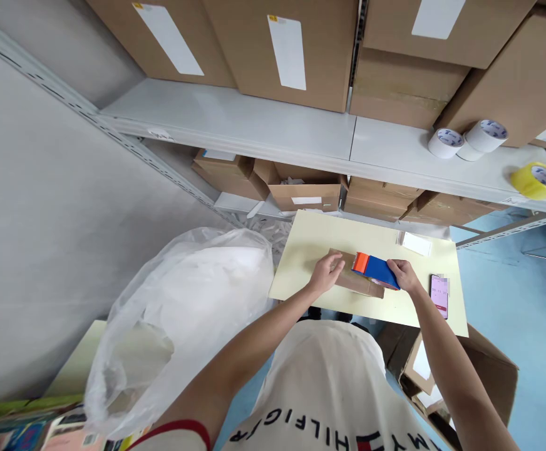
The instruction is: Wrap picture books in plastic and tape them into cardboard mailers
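Note:
A small brown cardboard box point(358, 283) lies on a pale yellow table point(301, 250). My left hand point(325, 272) rests on the box's left end with its fingers curled over it, holding it down. My right hand point(405, 276) grips a blue and orange tape dispenser point(374, 267), which sits on top of the box near its right half.
A phone point(440, 294) lies on the table right of my right hand, and a white label point(416, 243) near the far edge. A large clear plastic bag point(183, 313) stands at left. Tape rolls point(465, 141), a yellow roll point(538, 180) and boxes fill the shelves. An open carton point(465, 376) stands at lower right.

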`<state>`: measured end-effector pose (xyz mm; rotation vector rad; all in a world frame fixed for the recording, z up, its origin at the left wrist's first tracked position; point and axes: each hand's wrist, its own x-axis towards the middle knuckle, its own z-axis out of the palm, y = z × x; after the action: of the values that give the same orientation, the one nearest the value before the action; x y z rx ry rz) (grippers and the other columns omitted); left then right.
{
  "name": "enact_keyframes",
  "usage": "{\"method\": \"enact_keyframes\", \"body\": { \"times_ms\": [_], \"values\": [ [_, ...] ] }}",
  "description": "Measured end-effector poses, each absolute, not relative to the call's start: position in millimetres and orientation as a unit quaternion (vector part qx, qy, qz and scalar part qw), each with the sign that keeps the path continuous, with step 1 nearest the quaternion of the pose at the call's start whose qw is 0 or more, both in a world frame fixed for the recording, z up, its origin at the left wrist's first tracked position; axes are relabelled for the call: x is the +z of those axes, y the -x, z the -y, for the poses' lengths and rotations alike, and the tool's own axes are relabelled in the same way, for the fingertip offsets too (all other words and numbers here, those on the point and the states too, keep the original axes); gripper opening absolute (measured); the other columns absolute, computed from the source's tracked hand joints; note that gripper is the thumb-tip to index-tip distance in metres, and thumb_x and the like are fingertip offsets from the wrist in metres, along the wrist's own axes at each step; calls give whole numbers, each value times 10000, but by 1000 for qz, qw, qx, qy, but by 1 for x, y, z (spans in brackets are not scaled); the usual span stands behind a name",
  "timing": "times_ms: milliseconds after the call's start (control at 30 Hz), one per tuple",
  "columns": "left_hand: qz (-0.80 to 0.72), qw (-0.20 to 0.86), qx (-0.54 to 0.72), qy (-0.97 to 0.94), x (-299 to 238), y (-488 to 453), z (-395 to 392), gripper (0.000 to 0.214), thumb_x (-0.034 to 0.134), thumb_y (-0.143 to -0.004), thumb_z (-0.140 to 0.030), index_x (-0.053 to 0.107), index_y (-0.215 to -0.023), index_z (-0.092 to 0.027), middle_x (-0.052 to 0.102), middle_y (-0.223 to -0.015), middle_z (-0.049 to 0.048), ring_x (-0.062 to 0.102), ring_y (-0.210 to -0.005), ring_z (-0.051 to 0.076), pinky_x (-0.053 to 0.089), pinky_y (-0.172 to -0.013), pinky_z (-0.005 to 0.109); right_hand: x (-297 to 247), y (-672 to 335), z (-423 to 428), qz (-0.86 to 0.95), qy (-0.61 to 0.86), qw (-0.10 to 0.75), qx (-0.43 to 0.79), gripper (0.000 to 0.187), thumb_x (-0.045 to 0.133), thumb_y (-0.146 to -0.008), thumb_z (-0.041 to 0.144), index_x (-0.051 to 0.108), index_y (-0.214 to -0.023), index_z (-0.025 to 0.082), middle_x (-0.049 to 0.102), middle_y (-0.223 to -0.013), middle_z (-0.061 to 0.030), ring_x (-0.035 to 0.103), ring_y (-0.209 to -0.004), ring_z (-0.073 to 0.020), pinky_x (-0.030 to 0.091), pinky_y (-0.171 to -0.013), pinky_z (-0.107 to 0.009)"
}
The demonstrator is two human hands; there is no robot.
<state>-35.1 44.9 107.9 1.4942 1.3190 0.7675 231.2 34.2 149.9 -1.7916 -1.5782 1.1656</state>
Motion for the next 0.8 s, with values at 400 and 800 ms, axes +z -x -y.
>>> {"method": "enact_keyframes", "body": {
  "times_ms": [400, 800],
  "values": [
    [-450, 833, 269, -180, 115, 1, -64, 295, 873, -639, -314, 663, -757, -144, 636, -684, -16, 562, -582, 54, 421, -611, 197, 139, -240, -29, 553, 645, 281, 446, 643, 450, -725, 820, 334, -496, 230, 302, -472, 43, 286, -442, -88, 245, -401, -251],
    [-404, 862, 279, -126, 117, 1, -58, 203, 792, -759, -321, 688, -788, -150, 676, -790, 25, 616, -715, 104, 463, -715, 258, 138, -242, -29, 568, 637, 284, 437, 611, 438, -772, 770, 324, -500, 235, 290, -467, 45, 262, -449, -91, 230, -409, -257]
  ]
}}
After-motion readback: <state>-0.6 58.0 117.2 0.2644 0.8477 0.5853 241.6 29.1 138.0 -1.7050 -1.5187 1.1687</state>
